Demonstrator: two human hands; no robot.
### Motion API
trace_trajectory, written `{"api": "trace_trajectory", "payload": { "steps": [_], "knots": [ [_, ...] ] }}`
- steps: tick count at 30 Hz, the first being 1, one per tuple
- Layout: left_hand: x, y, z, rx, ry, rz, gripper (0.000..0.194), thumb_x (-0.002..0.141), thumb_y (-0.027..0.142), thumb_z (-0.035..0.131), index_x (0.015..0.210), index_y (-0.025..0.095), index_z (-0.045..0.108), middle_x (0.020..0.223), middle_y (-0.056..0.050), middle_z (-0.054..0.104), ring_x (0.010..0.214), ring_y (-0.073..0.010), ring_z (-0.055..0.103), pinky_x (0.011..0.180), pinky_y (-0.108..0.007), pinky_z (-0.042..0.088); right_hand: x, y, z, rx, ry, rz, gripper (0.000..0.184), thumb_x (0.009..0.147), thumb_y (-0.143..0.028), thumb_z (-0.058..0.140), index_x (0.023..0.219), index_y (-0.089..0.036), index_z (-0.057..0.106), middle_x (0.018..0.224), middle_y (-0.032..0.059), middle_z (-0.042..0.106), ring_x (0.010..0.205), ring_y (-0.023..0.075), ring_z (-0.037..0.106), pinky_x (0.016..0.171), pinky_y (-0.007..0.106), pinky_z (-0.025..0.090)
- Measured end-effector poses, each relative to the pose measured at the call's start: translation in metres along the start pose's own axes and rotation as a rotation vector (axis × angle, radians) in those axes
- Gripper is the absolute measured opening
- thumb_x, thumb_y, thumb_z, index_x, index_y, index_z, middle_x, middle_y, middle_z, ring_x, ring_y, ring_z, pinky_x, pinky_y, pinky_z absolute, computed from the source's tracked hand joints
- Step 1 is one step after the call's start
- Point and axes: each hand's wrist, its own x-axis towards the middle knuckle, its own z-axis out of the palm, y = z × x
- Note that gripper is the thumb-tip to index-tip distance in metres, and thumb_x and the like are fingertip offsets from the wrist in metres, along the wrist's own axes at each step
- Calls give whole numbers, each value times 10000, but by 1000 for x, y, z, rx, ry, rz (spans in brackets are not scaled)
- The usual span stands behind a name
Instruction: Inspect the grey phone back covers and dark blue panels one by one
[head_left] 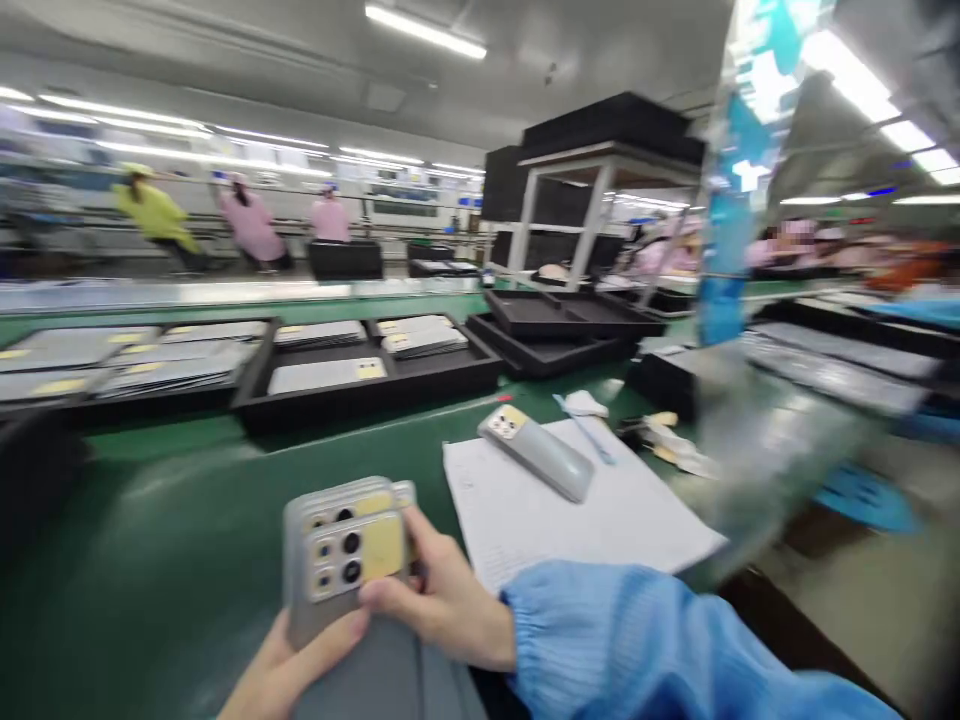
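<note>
A stack of grey phone back covers [352, 650], each with black camera rings and a yellow patch at the top, is held low in front of me. My left hand [296, 665] grips its left side, thumb across the front. On the right, my right hand [450, 600] is closed around the edge, its thumb pressing just below the yellow patch. The lower end of the stack runs out of view. A single grey phone back cover [540, 455] lies beyond my right hand on printed white paper [525, 530], beside a thin blue stick [592, 440].
Black trays [367, 395] of stacked pale covers line the far side of the green table [195, 500]. Stacked black trays [570, 330] stand at the back, near a white-framed stand [596, 225]. Crumpled scraps [675, 445] lie right. Several people sit in the background.
</note>
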Motion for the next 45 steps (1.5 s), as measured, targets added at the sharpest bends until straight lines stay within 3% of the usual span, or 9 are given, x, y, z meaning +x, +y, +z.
{"api": "trace_trajectory", "payload": {
  "steps": [2,4,9,16,21,30,36,41,45],
  "knots": [
    [-15,3,-13,-231,-20,-155,640,584,406,707,1168,258,490,948,-25,703,914,-278,626,833,-394,475,3,3,-1,163,-102,-21,391,768,-284,604,1129,-204,478,1018,22,660,918,175,631,740,232,524],
    [-19,6,-15,-385,-53,-116,676,582,357,737,1179,175,477,1009,-80,680,982,-281,598,910,-393,424,6,5,-2,174,-127,2,327,782,-287,592,1079,-198,488,1001,40,656,962,195,606,751,242,517],
    [-12,11,-13,-650,-192,-168,600,754,447,550,1212,81,423,1042,-151,655,1068,-279,550,993,-409,344,7,4,-6,181,-176,88,329,809,-344,542,1098,-209,463,1109,71,624,1075,230,547,704,247,534],
    [-15,11,-13,-573,-96,-142,537,735,277,625,1191,101,403,1039,-153,656,994,-297,594,896,-428,433,6,0,-6,176,-150,41,320,809,-315,540,1107,-204,497,1167,69,595,1070,224,550,848,290,484],
    [-15,16,-13,-645,-110,-164,541,797,391,515,1241,115,376,1087,-145,634,1027,-277,578,904,-399,430,9,2,-15,112,-118,35,348,813,-324,541,1144,-223,496,1176,48,587,1087,219,531,873,277,459],
    [-14,14,-13,-459,-127,-110,502,814,455,446,1097,44,504,1037,-205,643,938,-277,615,814,-369,479,33,-10,-57,193,286,152,360,791,-401,547,1119,-264,491,1122,52,601,955,274,595,701,351,528],
    [-17,17,-10,-396,-59,-155,504,796,450,488,1134,77,461,965,-173,680,826,-229,654,726,-323,507,37,1,-55,108,115,135,531,840,-398,477,1312,-374,236,1302,4,454,1160,236,464,945,407,402],
    [-16,13,-12,-376,-39,-189,502,774,474,507,1106,100,464,907,-156,695,798,-251,662,658,-331,517,36,5,-53,-104,144,13,615,844,-374,475,1355,-383,133,1459,-77,156,1324,184,183,1087,356,175],
    [-17,10,-13,-466,-111,-167,557,736,501,545,1114,102,454,906,-152,693,834,-264,656,683,-341,514,32,4,-49,-128,15,-35,482,849,-344,474,1307,-352,324,1394,-45,345,1277,204,304,1063,363,240]
  ]
}}
